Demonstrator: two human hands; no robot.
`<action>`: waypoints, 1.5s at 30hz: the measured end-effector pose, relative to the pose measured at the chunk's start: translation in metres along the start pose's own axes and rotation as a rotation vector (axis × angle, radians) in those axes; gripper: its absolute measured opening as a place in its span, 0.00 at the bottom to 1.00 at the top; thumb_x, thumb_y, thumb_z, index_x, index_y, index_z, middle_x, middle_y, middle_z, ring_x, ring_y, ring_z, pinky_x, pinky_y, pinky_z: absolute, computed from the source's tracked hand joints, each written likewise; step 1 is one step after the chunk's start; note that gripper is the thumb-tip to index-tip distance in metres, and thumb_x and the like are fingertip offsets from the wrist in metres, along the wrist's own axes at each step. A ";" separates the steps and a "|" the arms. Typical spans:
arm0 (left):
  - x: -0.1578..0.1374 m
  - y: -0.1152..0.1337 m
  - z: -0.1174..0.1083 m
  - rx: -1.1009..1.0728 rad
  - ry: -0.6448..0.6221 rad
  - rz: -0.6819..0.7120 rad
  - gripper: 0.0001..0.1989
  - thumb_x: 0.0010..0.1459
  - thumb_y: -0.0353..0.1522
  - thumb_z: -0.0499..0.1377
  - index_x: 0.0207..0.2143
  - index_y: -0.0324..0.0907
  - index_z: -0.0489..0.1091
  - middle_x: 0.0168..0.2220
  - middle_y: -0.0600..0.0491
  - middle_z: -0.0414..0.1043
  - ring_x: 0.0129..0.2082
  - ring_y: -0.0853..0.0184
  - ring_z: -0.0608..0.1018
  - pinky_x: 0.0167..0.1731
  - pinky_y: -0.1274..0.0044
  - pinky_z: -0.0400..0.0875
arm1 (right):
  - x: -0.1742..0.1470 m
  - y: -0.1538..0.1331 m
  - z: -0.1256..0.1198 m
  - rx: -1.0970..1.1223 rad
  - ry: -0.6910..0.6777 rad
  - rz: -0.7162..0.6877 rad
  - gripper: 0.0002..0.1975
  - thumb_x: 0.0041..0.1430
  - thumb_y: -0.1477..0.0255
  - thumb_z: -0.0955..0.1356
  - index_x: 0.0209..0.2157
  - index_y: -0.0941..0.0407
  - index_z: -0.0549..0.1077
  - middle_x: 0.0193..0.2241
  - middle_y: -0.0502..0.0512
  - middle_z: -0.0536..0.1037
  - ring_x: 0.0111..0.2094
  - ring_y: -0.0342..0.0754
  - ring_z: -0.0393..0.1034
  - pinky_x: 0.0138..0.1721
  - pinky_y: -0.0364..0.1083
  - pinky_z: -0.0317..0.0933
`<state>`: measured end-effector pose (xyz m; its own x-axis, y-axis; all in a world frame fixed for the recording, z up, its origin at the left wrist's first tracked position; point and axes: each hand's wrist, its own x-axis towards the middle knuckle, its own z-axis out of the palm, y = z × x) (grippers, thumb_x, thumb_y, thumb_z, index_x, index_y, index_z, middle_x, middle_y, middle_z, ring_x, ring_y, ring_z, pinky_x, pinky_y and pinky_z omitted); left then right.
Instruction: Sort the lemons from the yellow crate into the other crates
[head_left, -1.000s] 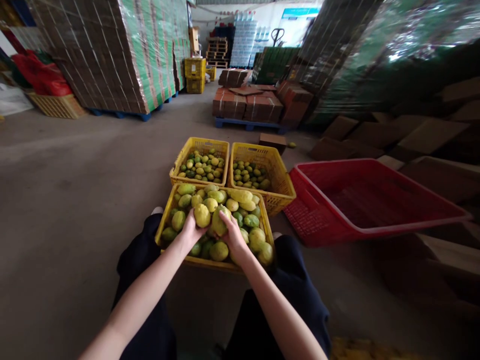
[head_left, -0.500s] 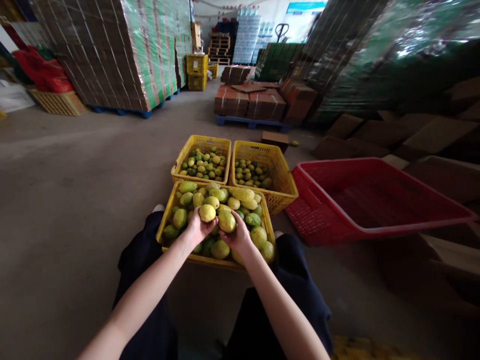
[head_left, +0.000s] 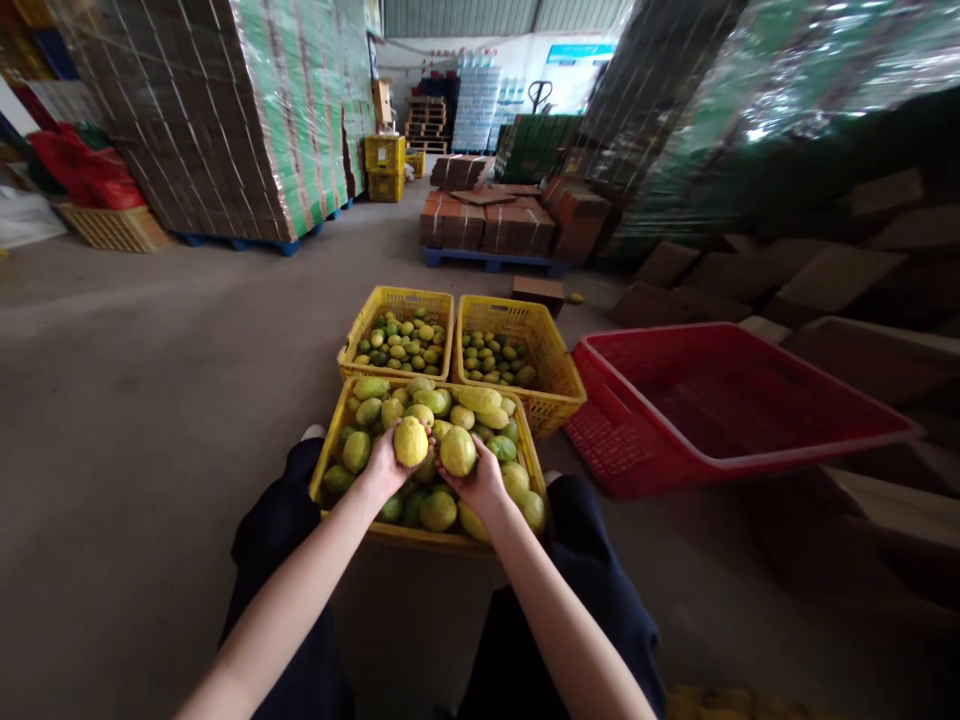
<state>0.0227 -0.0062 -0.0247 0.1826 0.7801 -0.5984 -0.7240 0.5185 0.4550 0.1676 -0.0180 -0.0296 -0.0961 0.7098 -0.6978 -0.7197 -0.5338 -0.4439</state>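
My left hand [head_left: 385, 468] is closed round a yellow lemon [head_left: 411, 442], its fingers mostly hidden behind the fruit. In my right hand [head_left: 481, 482] rests another lemon [head_left: 457, 452], greener in tone, gripped from below and the side. Both hands are raised close together over the near yellow crate [head_left: 319, 487], which is full of large green and yellow lemons [head_left: 437, 511]. Behind it, touching, stand a left yellow crate [head_left: 352, 366] and a right yellow crate [head_left: 559, 372], each partly filled with smaller green-yellow fruit.
A big red crate [head_left: 630, 455] stands tilted on the right, beside loose cardboard boxes [head_left: 817, 275]. Flattened cartons [head_left: 517, 228] lie on a blue pallet ahead. Tall wrapped stacks [head_left: 217, 130] rise on both sides. My knees flank the near crate.
The view has tipped up slightly, so everything sits lower. Both lemons have turned a little in my hands, and the right one is held slightly farther from the left.
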 end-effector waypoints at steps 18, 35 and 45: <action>-0.006 0.015 -0.007 -0.288 0.078 0.072 0.09 0.62 0.35 0.57 0.42 0.40 0.69 0.27 0.54 0.73 0.25 0.67 0.78 0.22 0.78 0.75 | 0.013 0.001 -0.009 -0.057 0.025 -0.134 0.08 0.54 0.64 0.69 0.34 0.52 0.69 0.21 0.47 0.76 0.20 0.46 0.72 0.19 0.43 0.67; -0.014 0.034 -0.036 -0.296 0.089 0.105 0.07 0.62 0.34 0.59 0.39 0.39 0.69 0.27 0.53 0.75 0.26 0.67 0.79 0.25 0.77 0.78 | -0.010 -0.009 0.003 0.053 0.088 -0.149 0.07 0.53 0.68 0.71 0.34 0.52 0.70 0.20 0.45 0.76 0.22 0.45 0.72 0.26 0.44 0.71; -0.007 0.022 -0.034 -0.208 0.085 0.131 0.09 0.63 0.36 0.57 0.39 0.39 0.69 0.30 0.50 0.76 0.27 0.66 0.80 0.25 0.75 0.79 | -0.001 -0.003 -0.001 0.096 0.001 -0.060 0.10 0.55 0.62 0.66 0.31 0.54 0.71 0.20 0.50 0.76 0.22 0.48 0.72 0.24 0.47 0.71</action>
<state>-0.0172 -0.0122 -0.0329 0.0284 0.7992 -0.6004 -0.8605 0.3252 0.3922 0.1708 -0.0176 -0.0280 -0.0500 0.7389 -0.6719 -0.7869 -0.4435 -0.4291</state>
